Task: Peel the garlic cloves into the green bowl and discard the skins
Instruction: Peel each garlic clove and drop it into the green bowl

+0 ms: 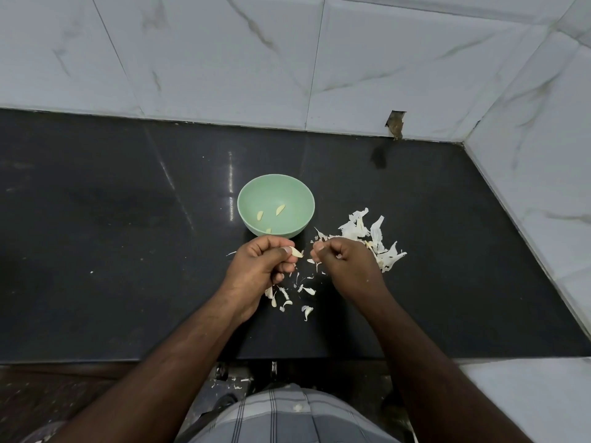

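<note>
Left hand [260, 263] grip: thumb and fingers clamped on a garlic clove [296, 252], tip poking out toward the right hand [343, 262]. Right hand fingers curled, pinching at something small near its thumb, probably a skin scrap; too small to tell. Both hands sit just in front of the green bowl [256, 199], clove just beside its near rim. Bowl holds three peeled cloves [280, 209]. Skins pile [377, 241] lies on the counter [112, 251] right of the bowl, partly behind the right hand. Loose skin bits [297, 295] scattered between the wrists.
</note>
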